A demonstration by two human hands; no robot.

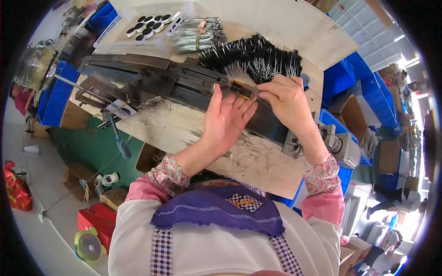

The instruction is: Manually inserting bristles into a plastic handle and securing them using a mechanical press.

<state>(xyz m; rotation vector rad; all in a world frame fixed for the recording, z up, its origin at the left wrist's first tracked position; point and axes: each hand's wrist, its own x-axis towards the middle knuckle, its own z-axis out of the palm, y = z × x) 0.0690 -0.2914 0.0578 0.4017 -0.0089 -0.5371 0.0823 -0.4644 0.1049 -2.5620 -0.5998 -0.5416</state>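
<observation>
Right hand (286,99) pinched on a thin wire (258,95) lying along the dark machine (184,83); left hand (226,117) open-palmed just beside.

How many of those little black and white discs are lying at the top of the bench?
About 8 discs, clustered in a clear bag at the bench's far left end, beside the wire bundles; some may be hidden.

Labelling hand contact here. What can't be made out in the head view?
- Whatever the right hand pinches: covered by its own fingers.
- Machine bed under the left hand: covered by the palm.
- Black bristle pile: single pieces too small to separate.
- Motor block: partly behind the right wrist.
</observation>
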